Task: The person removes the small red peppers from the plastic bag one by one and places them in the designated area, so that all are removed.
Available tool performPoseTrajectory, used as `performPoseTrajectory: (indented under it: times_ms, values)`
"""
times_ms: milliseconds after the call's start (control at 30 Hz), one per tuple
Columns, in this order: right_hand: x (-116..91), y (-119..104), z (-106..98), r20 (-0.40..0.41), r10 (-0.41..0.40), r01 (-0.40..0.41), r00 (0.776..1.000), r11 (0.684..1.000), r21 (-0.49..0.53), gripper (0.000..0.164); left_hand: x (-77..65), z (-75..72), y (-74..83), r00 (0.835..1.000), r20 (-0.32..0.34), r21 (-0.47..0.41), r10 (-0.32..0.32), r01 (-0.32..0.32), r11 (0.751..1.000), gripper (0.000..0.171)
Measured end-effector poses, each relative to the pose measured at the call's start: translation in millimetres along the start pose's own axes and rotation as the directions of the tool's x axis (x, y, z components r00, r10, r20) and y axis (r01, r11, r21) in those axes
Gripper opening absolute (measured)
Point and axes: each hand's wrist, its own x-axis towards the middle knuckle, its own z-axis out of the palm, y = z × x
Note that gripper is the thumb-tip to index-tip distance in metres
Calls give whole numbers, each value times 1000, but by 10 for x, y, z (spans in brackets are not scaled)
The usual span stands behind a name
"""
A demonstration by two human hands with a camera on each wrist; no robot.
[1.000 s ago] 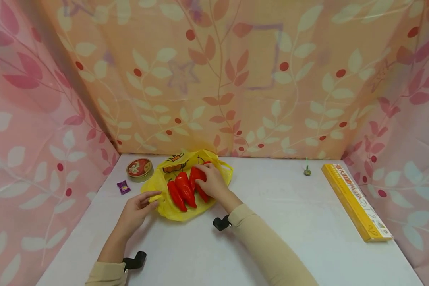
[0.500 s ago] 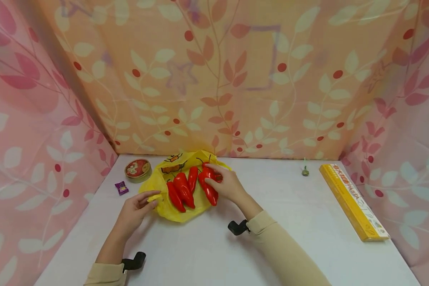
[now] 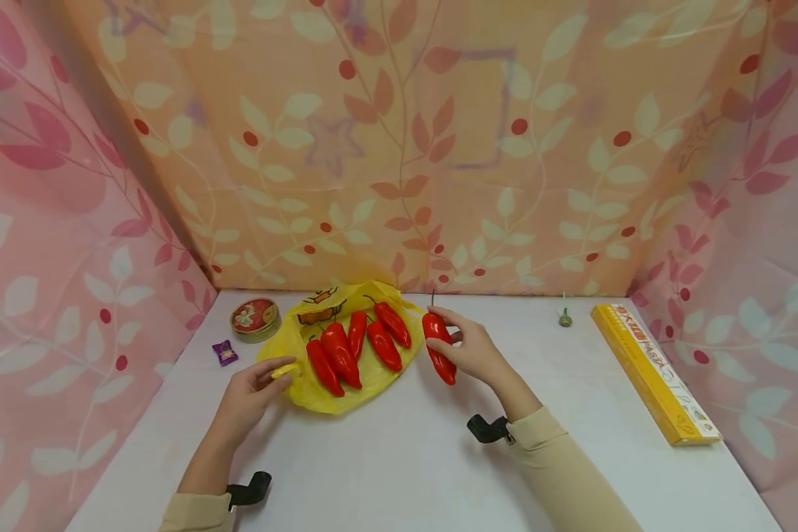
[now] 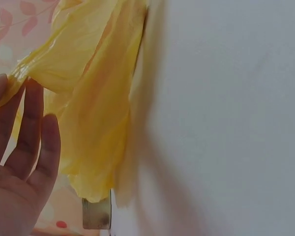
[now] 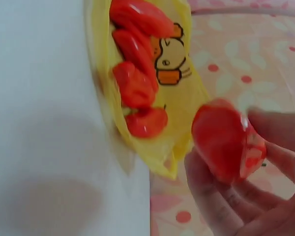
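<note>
Right hand [image 3: 468,351] pinches red pepper [image 3: 439,347] between thumb and fingers, just right of yellow bag [image 3: 284,341], apart from it. Left hand [image 3: 246,395] pinches gathered bag edge, other fingers apart. Five more red peppers [image 3: 341,356] lie inside bag on tabletop [image 3: 386,462]. Round tin [image 3: 256,318] just left of bag; purple-wrapped candy [image 3: 224,352] near tin. Pasta box [image 3: 655,374] far right.

Close wrist views, bag [image 4: 96,118] in both.
</note>
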Motion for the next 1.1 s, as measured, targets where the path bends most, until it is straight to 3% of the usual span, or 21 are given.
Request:
performPoseTrajectory:
  times_ms: [600,1100]
  values:
    - [-448,258,-573,-94,64,-73,993,993,-96,69,-23,-11,14,998,-25,20,-57,58,998,43]
    - [-838,626,-1109,-138,194,-220,971,951,-216,71,-16,-4,41,997,-26,26,-71,71,997,43]
